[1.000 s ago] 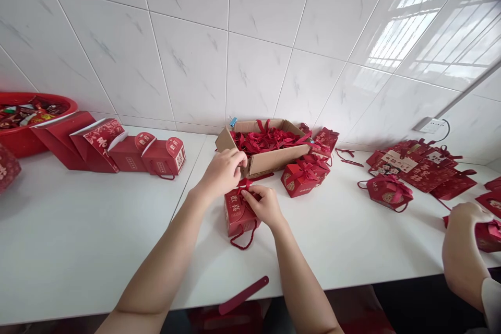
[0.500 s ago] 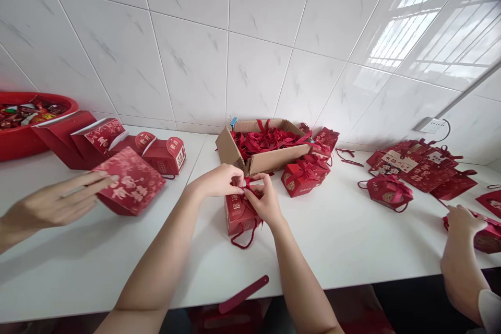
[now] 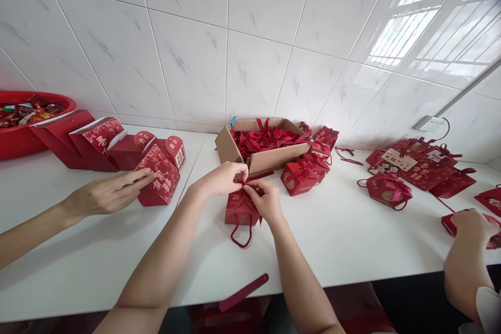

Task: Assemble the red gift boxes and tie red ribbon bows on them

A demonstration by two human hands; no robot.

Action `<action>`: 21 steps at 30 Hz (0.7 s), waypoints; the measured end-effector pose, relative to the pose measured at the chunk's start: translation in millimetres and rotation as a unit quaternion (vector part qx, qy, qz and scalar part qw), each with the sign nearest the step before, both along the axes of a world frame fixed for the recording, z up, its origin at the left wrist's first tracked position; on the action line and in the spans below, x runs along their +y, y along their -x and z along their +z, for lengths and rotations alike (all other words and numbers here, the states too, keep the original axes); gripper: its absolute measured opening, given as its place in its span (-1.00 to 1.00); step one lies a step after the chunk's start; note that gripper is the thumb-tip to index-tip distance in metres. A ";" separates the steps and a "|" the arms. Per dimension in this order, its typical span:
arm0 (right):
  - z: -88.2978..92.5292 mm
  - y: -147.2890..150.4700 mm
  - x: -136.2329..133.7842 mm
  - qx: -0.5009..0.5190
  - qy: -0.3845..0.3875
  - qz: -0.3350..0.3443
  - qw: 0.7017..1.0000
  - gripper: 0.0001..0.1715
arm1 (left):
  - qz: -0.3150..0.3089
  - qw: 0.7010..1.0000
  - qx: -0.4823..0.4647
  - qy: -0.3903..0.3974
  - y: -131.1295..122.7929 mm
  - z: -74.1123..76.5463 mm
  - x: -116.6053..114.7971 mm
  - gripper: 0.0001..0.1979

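A small red gift box (image 3: 238,213) with gold characters stands on the white table in front of me, its twisted cord handle (image 3: 241,242) hanging toward me. Above its top, my left hand (image 3: 229,178) pinches a dark red ribbon (image 3: 244,183) between thumb and fingers. My right hand (image 3: 266,200) is closed on the same ribbon from the other side, with its fingertips close to the left ones. The fingers partly hide the ribbon and the box top. Just behind lies an open cardboard box (image 3: 274,160) full of red ribbon bows (image 3: 266,141).
Finished-looking boxes with bows (image 3: 303,177) stand right of the cardboard box. A co-worker's hand (image 3: 105,195) at left touches a red box (image 3: 160,177); another person's hand (image 3: 473,224) works at right. A dark red strip (image 3: 245,292) lies at the table's front edge.
The co-worker's hand at left has moved right with the red box, setting it nearer the row. My hands have shifted slightly over the gift box, which has turned a little.
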State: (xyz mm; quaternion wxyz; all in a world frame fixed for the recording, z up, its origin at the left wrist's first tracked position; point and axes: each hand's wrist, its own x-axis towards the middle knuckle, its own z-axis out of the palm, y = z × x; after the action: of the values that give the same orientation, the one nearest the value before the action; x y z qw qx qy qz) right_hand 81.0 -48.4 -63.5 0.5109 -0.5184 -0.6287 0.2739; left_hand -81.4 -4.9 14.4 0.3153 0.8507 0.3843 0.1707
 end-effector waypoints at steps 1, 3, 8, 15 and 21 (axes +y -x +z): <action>-0.6 -0.1 0.6 -0.008 -0.015 -0.011 1.000 -0.79 | 0.001 1.000 -0.006 -0.007 0.3 0.6 -0.8 -0.94; -2.3 -0.5 2.1 -0.014 -0.044 -0.027 0.999 -0.78 | 0.002 1.000 -0.013 -0.008 0.4 1.0 -1.3 -0.94; -8.8 -1.9 6.4 -0.020 -0.043 -0.043 0.998 -0.73 | -0.001 1.000 -0.024 0.017 -2.2 -4.0 3.8 -0.94; -14.1 -2.3 11.2 -0.015 -0.002 -0.046 0.999 -0.71 | -0.012 1.000 0.007 0.023 -3.5 -8.9 8.0 -0.85; -12.1 -4.7 13.2 0.044 0.051 -0.001 0.998 -0.65 | -0.009 0.999 0.023 0.023 -7.6 -7.5 6.7 -0.81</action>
State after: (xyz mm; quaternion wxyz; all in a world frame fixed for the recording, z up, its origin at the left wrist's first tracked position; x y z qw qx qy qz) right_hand 85.7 -35.2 -75.6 0.5110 -0.5318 -0.5905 0.3277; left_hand -73.8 1.8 6.9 0.3270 0.8505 0.3878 0.1393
